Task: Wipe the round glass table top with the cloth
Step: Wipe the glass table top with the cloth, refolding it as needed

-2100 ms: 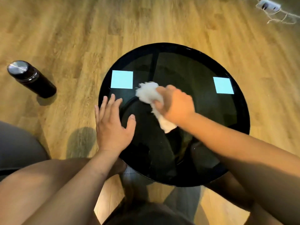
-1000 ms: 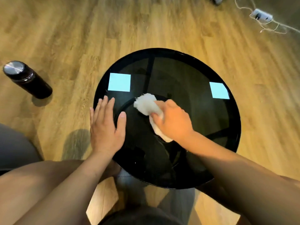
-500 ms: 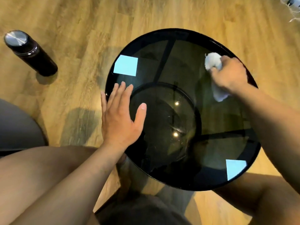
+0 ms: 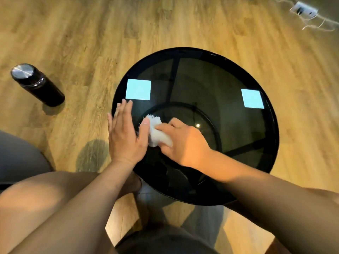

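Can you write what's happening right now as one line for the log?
step: wipe | right hand: holds white cloth on glass table top | left hand: flat on top, near left edge

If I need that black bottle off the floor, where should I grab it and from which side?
Wrap the left hand round the straight cylindrical body of the black bottle, just below its steel cap, coming from the table side. It looks upright on the floor left of the table, and the flat, smooth cap gives little to pinch. The right hand is gripping the cloth.
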Action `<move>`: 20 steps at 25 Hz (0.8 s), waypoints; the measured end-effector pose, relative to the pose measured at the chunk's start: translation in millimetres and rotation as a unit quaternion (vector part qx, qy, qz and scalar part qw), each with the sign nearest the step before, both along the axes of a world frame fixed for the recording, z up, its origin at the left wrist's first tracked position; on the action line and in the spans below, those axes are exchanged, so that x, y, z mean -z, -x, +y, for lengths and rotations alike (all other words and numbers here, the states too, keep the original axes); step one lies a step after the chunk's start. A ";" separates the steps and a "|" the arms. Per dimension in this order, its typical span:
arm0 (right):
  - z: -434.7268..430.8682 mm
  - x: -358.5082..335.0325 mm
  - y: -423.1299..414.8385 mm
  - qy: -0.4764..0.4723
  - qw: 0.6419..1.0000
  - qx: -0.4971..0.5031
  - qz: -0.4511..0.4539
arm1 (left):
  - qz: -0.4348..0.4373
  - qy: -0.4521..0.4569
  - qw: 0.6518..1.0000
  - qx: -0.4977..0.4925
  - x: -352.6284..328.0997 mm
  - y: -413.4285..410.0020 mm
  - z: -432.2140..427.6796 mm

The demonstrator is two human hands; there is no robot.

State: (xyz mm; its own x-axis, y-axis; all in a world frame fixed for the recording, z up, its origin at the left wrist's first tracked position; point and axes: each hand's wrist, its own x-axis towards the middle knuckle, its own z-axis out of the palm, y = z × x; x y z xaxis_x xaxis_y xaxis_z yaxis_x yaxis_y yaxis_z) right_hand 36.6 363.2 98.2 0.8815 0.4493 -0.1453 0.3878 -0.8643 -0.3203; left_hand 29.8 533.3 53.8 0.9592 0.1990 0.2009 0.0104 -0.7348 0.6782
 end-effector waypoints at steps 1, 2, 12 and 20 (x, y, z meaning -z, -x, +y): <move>-28.6 1.7 20.4 0.017 0.999 0.030 0.003 | 0.003 -0.010 1.000 0.000 0.3 -0.2 -0.3; -60.9 3.1 34.0 0.036 0.996 0.076 0.009 | 0.006 -0.016 1.000 -0.001 1.1 -0.3 -0.3; -184.4 1.7 -24.7 0.112 0.917 0.378 -0.064 | 0.030 -0.048 0.998 0.010 1.2 -1.4 0.3; 43.4 0.1 61.0 -0.025 0.989 0.144 -0.024 | 0.021 -0.013 1.000 0.002 2.1 0.0 3.6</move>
State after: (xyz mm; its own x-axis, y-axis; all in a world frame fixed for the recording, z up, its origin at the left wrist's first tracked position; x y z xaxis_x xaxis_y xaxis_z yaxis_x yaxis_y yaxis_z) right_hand -24.3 406.6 98.1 0.9793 0.1843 -0.0839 0.1438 -0.9246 -0.3529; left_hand 29.8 536.9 51.7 0.9679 0.1901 0.1646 0.0359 -0.7522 0.6580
